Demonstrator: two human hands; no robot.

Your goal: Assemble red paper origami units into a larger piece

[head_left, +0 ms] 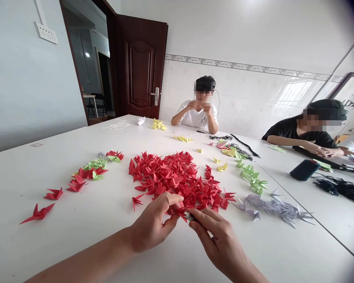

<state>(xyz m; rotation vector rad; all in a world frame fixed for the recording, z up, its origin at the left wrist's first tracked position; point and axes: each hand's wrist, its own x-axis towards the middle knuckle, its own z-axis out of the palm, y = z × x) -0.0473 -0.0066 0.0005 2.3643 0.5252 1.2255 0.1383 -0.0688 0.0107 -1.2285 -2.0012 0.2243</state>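
My left hand (153, 222) holds a red paper crane (180, 210) between thumb and fingers, just in front of the large heap of red cranes (168, 173). In my right hand (216, 232), thumb and index finger pinch a small grey object (190, 216) whose tip meets the crane; most of it is hidden by the fingers. Grey-white cranes (279, 208) lie right of my right hand, with green cranes (250, 175) behind them. A row of red and green cranes (91, 171) runs along the left.
Across the white table (76, 247) a person in white (194, 114) works with raised hands. Another person in black (306, 137) leans in at the right, near a dark thread spool (305, 169) and black cords (339, 186). Yellow cranes (159, 124) lie at the back.
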